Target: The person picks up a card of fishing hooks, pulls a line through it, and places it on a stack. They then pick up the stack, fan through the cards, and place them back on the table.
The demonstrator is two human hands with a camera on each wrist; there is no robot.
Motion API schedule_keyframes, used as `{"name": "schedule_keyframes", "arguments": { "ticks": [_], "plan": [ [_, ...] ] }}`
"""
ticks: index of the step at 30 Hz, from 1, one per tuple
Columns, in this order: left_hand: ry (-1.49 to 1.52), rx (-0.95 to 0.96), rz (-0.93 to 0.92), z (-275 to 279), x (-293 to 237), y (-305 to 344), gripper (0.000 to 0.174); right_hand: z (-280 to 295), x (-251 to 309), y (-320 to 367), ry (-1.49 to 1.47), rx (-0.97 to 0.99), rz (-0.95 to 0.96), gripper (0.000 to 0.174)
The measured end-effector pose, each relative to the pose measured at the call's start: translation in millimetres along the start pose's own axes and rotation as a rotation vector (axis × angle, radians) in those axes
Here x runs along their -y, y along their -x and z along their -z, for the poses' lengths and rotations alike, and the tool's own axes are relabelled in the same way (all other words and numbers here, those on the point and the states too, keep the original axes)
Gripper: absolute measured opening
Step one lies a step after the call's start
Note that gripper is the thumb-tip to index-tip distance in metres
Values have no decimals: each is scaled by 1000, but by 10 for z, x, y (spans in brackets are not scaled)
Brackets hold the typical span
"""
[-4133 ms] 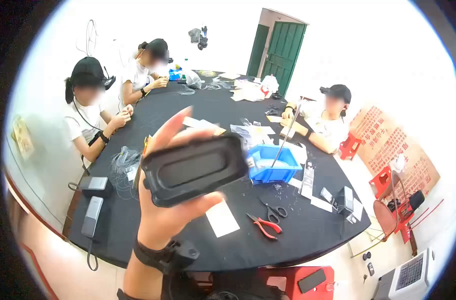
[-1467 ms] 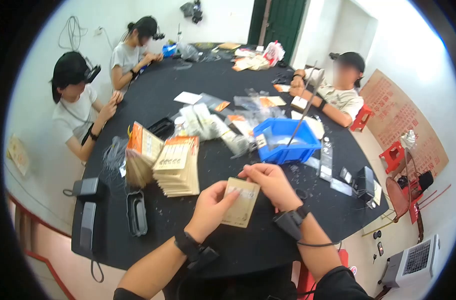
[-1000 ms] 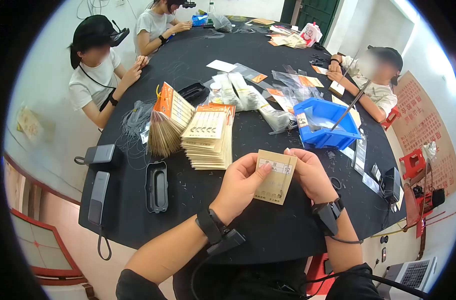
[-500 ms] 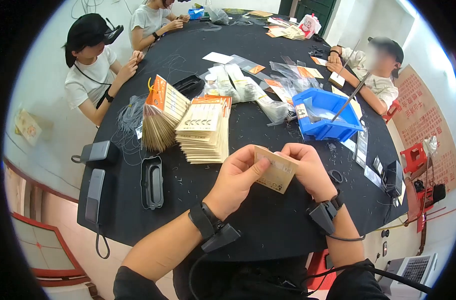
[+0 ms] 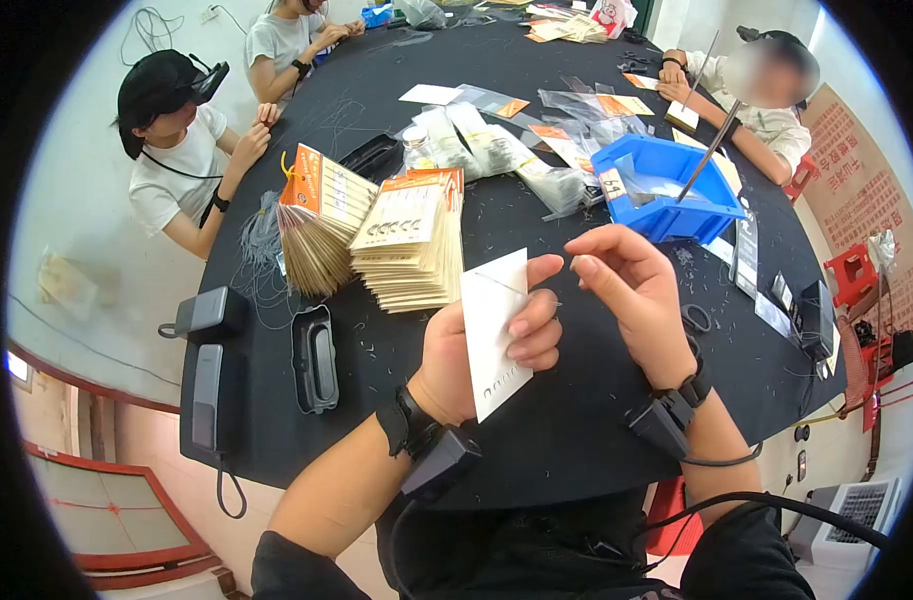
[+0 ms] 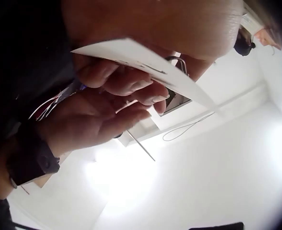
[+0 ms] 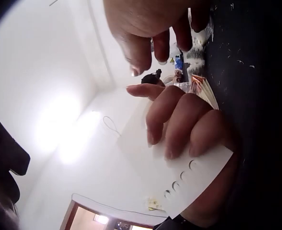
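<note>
My left hand (image 5: 442, 365) holds a small card (image 5: 492, 335) upright over the table, its white side facing me. Curved slits line the card's lower edge, and a thin line crosses near its top. In the right wrist view the left fingers (image 7: 179, 120) curl over the card's face, the index finger pointing out. My right hand (image 5: 637, 300) hovers just right of the card, fingers loosely bent, thumb and index fingertips slightly apart. Beyond the left hand stand a fanned bundle of printed cards (image 5: 312, 245) and a stack of similar cards (image 5: 407, 240).
A blue bin (image 5: 667, 222) with a metal rod stands at right, near a scissors handle (image 5: 696, 318). Left are a black plastic tray (image 5: 305, 360), a power bank (image 5: 207, 400) and tangled clear line (image 5: 262, 240). Plastic packets (image 5: 497, 155) lie beyond. Three people sit around the table.
Earlier the left hand held up a black plastic case. Half a second ago both hands held the card, tan printed side showing; now its white side shows and the right hand is off it.
</note>
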State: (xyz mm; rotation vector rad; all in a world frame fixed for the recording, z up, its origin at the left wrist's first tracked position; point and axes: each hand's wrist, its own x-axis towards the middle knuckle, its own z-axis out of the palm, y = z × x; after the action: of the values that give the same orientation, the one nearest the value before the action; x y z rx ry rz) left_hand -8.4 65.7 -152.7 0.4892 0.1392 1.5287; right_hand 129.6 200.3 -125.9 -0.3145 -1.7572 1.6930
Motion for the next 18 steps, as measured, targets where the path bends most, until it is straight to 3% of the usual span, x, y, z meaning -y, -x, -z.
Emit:
{"name": "schedule_keyframes", "arguments": {
  "ticks": [8, 13, 18],
  "plan": [
    [-74, -83, -29, 1, 52, -3, 47, -20, 84, 39, 187, 150, 303, 28],
    [-230, -224, -39, -13, 58, -11, 47, -51, 83, 36, 309, 131, 347, 17],
    [-232, -236, -45, -3, 52, -13, 45, -77, 88, 41, 312, 121, 360, 11]
  ]
}}
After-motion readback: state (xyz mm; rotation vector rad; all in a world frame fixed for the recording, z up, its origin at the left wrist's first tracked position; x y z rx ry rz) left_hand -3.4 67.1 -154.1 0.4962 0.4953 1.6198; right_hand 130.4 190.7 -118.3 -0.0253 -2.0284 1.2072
